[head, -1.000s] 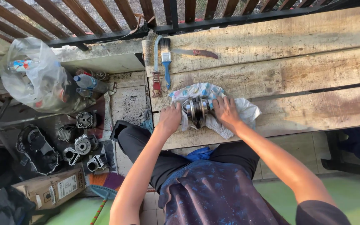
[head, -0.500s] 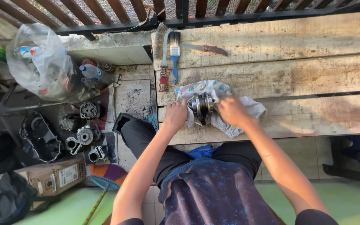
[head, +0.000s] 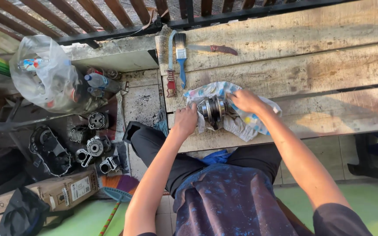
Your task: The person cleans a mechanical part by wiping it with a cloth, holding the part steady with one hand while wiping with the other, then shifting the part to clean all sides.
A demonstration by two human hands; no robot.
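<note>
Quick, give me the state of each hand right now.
Left hand: closed on the end of the round metal part and the patterned cloth.
Right hand: fingers curled over the part's other side, gripping it.

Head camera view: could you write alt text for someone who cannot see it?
Seen from above, a person's left hand and right hand grip a round metal engine part on a patterned rag laid on a wooden bench. A blue paintbrush lies beyond; more engine parts sit on the floor at left.
</note>
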